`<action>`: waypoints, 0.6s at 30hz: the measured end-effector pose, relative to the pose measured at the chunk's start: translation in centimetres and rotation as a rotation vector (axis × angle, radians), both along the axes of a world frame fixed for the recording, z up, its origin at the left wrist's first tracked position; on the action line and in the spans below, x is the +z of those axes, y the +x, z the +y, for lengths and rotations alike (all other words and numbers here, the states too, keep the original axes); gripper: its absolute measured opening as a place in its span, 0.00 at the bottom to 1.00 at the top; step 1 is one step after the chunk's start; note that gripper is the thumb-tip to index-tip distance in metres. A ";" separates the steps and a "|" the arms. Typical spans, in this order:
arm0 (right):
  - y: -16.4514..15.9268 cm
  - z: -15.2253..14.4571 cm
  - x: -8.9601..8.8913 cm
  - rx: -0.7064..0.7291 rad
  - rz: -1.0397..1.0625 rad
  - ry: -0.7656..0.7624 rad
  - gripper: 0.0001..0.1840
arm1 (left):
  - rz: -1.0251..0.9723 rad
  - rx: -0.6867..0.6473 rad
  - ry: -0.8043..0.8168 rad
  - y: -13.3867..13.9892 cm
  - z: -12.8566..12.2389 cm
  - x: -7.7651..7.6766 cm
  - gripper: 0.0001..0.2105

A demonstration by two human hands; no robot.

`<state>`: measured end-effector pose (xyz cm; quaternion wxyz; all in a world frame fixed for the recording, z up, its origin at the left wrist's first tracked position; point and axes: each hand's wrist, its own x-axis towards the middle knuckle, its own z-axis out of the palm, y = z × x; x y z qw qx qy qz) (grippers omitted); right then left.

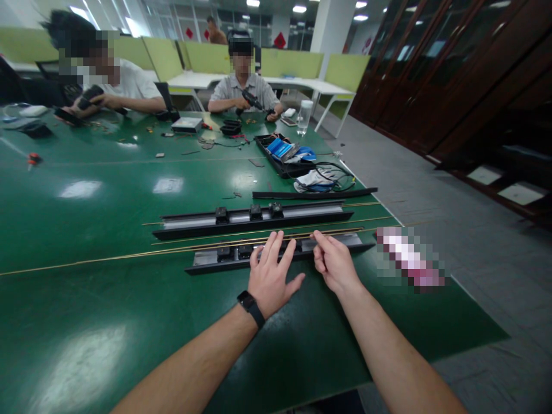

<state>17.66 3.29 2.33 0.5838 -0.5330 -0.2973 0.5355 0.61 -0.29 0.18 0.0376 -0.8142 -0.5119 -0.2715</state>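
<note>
My left hand point(273, 276), with a dark watch on its wrist, lies spread and open over the nearer black channel point(206, 265). Its fingertips reach thin brass-coloured rods point(129, 255) that run lengthwise above this channel. My right hand point(335, 263) is closed, its thumb and index finger pinched at the rods near the channel's right part. Small black blocks point(223, 253) sit inside the channel, partly hidden by my left hand. Just behind lies a second black channel point(259, 223) with a pale inside and several black blocks point(256, 212) in it.
A black strip point(314, 194) lies farther back. Beyond it are gloves point(321, 179), cables and a black tray point(276, 163) holding blue items. A blurred pink and white object point(409, 256) is at right, by the table edge. Two people work across the green table point(107, 213) with power drills point(252, 99).
</note>
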 end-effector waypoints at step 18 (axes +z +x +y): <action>-0.1 0.0 0.1 -0.028 0.020 0.004 0.20 | 0.003 -0.002 -0.007 0.0 0.0 0.1 0.34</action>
